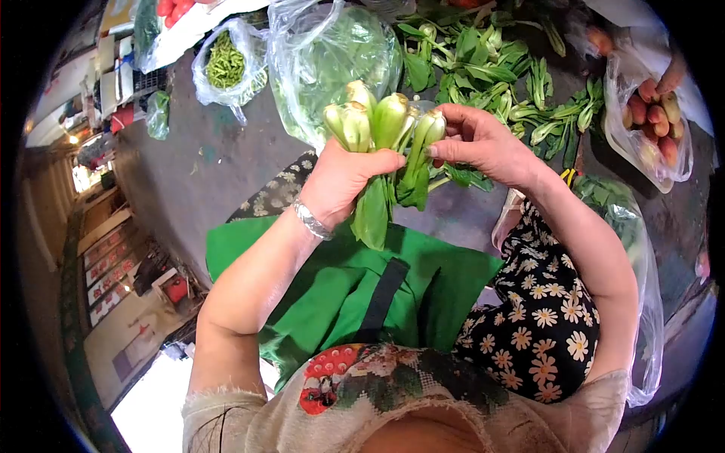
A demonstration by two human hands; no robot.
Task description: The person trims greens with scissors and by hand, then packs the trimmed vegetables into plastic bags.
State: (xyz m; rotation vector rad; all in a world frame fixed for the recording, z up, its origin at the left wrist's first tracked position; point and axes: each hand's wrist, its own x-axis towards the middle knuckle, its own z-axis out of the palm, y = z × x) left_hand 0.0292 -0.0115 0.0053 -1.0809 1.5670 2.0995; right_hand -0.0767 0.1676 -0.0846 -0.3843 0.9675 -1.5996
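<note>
Several heads of bok choy (pixel 389 124) are bunched in my left hand (pixel 343 177), pale bases up and green leaves hanging down. Its fingers wrap round the stalks, and a silver bracelet (pixel 313 220) circles that wrist. On the right side of the bunch, my right hand (pixel 479 143) pinches one bok choy head (pixel 417 166) near its base between thumb and fingers. Below both hands a green apron (pixel 325 275) covers my lap. Loose bok choy (pixel 483 64) lies spread on the grey ground just beyond my right hand.
A clear plastic bag of greens (pixel 332 60) stands beyond my left hand. Farther left sits a bag of small green peppers or beans (pixel 225 66). At the right are a bag of reddish fruit (pixel 655 121) and another bag with leafy greens (pixel 623 219).
</note>
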